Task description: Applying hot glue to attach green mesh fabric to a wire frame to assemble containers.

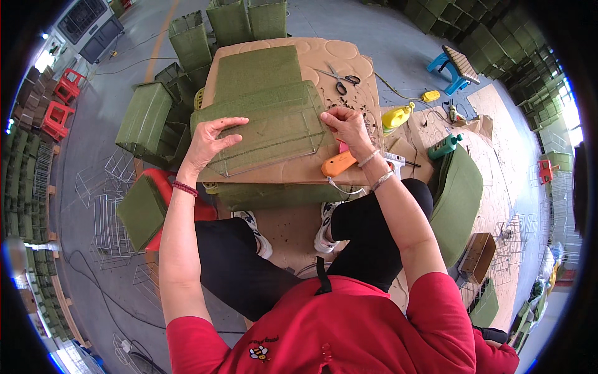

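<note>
Red shirt (pixel 324 324), worn by me, is nearest the camera, with my black-clad legs (pixel 380 224) spread beyond it and my shoes (pixel 327 227) on either side at the near edge of the table (pixel 367 71). The table is covered with brown cardboard.

Item under inspection: one flat green panel (pixel 274 112), located on the near half of the table, between my hands. Its long axis runs across me from left to right, at a slant; the right end lies farther from me than the left. One long side faces my body, the other faces away. Thin straight wires (pixel 271 164) show along its near side, roughly parallel to that axis.

Left hand (pixel 208 144): over the panel's left end, thumb and forefinger spread, a plain gap between their tips. Whether these press on the surface, I cannot tell.

Right hand (pixel 356 132): at the panel's right end, thumb and forefinger narrowed until the tips nearly meet. Whether they pinch the edge, I cannot tell.

Surroundings: a second green sheet (pixel 258 65) lies just beyond the panel. Scissors (pixel 341 86) with dark handles rest to its right, blades apart. An orange tool (pixel 338 163) sits below my right hand, near the table's edge.
</note>
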Demonstrator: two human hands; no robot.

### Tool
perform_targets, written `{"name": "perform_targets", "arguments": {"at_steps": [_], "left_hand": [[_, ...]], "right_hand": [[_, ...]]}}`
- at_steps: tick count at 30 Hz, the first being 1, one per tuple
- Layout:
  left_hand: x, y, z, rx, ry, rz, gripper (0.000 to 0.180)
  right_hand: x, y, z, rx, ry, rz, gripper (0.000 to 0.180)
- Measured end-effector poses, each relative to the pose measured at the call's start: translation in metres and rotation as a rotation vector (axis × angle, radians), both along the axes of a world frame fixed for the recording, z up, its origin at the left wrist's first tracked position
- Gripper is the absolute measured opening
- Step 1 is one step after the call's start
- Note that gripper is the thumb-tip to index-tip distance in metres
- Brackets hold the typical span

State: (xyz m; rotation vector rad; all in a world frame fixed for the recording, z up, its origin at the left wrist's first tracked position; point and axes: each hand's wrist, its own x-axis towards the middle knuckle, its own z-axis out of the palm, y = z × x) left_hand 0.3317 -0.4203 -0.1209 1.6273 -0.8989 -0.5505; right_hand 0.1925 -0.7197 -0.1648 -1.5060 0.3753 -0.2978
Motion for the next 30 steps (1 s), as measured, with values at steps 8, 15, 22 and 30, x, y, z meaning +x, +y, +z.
{"name": "perform_targets", "arguments": {"at_steps": [8, 15, 22, 30], "left_hand": [[0.0, -0.001, 0.0, -0.005, -0.03, 0.012, 0.038], [-0.001, -0.003, 0.0, -0.005, -0.039, 0.006, 0.037], [-0.003, 0.0, 0.004, 0.045, -0.048, 0.038, 0.032], [-0.003, -0.001, 0.003, -0.058, -0.038, 0.035, 0.036]], "right_hand": [[-0.001, -0.001, 0.0, -0.009, 0.005, 0.025, 0.014], [-0.007, -0.002, 0.006, -0.002, -0.01, -0.04, 0.014], [-0.035, 0.05, 0.037, -1.03, -0.535, -0.308, 0.012], [-0.038, 0.163, 0.016, -1.186, -0.577, 0.266, 0.051]]}}
